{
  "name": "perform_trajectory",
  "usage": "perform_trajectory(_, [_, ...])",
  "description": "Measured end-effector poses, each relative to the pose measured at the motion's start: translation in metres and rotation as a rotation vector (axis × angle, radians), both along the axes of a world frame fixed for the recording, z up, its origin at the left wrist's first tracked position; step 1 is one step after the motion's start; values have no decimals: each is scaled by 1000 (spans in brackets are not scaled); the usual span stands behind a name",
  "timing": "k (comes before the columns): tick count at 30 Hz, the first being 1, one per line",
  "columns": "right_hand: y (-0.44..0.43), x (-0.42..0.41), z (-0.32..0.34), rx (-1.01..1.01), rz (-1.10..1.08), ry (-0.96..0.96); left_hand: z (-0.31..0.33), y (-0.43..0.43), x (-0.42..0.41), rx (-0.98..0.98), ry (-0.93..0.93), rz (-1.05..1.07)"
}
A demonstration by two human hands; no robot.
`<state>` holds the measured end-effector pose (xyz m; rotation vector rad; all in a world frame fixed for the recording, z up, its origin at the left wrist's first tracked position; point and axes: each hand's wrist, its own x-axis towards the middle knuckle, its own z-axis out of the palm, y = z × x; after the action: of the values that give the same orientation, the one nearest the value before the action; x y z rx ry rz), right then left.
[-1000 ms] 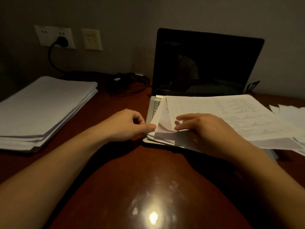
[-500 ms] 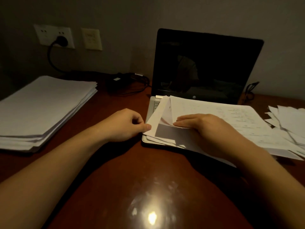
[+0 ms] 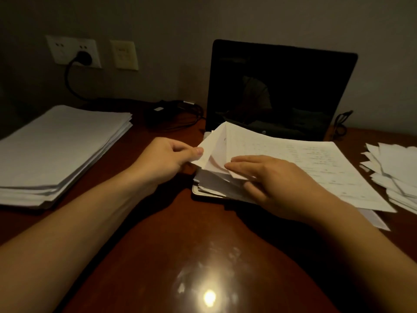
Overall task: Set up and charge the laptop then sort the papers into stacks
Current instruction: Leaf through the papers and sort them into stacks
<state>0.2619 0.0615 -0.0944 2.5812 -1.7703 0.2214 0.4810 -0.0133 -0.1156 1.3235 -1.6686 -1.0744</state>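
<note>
An open laptop (image 3: 282, 86) with a dark screen stands at the back of the desk. A pile of written papers (image 3: 304, 163) lies over its keyboard. My left hand (image 3: 167, 161) pinches the lifted left edge of the upper sheets between thumb and fingers. My right hand (image 3: 270, 179) has its fingers slid into the gap between the raised sheets and those below. A tall stack of blank white paper (image 3: 56, 150) sits at the left. A looser stack of papers (image 3: 397, 172) lies at the right edge.
A black plug (image 3: 83, 57) sits in the wall socket, and its cable runs down to a charger brick and coiled cord (image 3: 176, 114) left of the laptop. The dark wooden desk (image 3: 180, 256) reflects a lamp glare near me.
The left edge of the upper sheets has been lifted higher and folded more to the right. My right fingers went deeper into the gap. The pile shifted slightly.
</note>
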Motion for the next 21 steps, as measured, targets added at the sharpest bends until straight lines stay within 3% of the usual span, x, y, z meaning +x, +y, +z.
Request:
perform_trajectory(9, [-1,2,-4,-23,-82,52,5,5,-7,63,235,44])
perform_trajectory(10, [-1,1,-4,-9,-98,55,7,6,-7,40,152,33])
perform_trajectory(13, [-1,0,-5,-2,-131,60,0,6,-3,-154,-396,-39])
perform_trajectory(16, [-3,-2,-7,4,-148,62,-2,7,-4,-109,-732,-102])
perform_trajectory(18, [-5,-2,-8,9,-151,65,-2,4,-5,-129,-841,-147])
perform_trajectory(21, [-7,-3,-8,10,-154,71,1,1,1,-81,-735,-185])
